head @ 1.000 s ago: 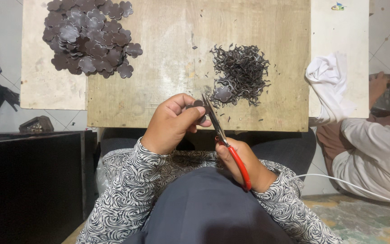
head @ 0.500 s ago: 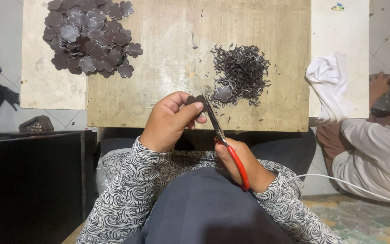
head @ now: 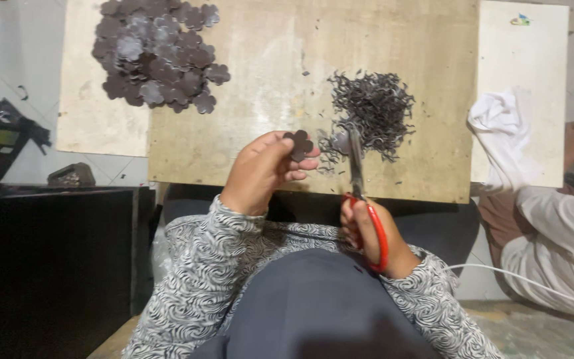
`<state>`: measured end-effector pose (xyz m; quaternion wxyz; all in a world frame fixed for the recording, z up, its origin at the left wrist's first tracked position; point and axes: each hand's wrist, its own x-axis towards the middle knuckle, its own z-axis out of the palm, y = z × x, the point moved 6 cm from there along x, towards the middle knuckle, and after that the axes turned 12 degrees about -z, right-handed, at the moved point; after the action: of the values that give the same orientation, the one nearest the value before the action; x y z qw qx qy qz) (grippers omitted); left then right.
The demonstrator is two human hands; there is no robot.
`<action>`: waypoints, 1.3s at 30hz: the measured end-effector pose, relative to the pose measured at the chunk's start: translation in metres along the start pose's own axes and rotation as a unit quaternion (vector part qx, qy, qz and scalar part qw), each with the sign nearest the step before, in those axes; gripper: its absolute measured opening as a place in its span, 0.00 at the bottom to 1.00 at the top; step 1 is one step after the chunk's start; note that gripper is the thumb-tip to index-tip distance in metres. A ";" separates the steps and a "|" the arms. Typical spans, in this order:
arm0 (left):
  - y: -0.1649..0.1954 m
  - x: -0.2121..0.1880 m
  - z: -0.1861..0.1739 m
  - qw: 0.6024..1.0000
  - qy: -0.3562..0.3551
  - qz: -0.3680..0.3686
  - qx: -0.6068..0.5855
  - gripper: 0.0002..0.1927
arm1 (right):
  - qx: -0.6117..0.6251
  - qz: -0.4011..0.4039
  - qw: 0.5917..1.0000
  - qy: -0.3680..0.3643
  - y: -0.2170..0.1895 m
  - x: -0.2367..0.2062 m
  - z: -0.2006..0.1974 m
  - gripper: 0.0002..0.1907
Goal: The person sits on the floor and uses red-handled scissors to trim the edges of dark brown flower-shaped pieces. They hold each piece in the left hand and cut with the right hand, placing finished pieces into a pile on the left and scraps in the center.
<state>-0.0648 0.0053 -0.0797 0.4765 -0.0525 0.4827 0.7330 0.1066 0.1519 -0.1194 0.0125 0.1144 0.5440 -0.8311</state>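
Wooden board (head: 267,119), flower cutouts (head: 157,53) (far left), trimmings heap (head: 373,110), white cloth (head: 499,123)

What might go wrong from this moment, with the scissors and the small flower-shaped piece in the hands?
1. The left hand pinches the small dark flower-shaped piece close to the red-handled scissors in the right hand; fingertips may get nicked.
2. The heap of dark trimmings lies near the wooden board edge; scraps may fall off.
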 end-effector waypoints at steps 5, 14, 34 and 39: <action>0.000 0.026 -0.025 0.989 0.091 0.011 0.113 0.11 | 0.014 0.017 0.999 0.026 0.025 0.003 -0.031 0.21; 0.121 0.036 -0.143 0.883 0.418 0.164 0.138 0.32 | -0.027 0.015 0.996 0.086 0.050 -0.011 -0.072 0.25; -0.049 0.086 0.037 0.653 0.229 0.184 0.698 0.50 | -0.108 -0.114 0.975 0.158 0.026 -0.006 -0.067 0.23; -0.040 0.080 0.041 0.697 0.245 0.274 0.616 0.19 | -0.127 -0.101 0.974 0.156 0.028 -0.008 -0.068 0.22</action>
<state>-0.0622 0.0918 -0.1276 0.0451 0.2093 0.9189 0.3314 0.1302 0.2012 -0.1694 -0.1423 0.1844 0.6490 -0.7242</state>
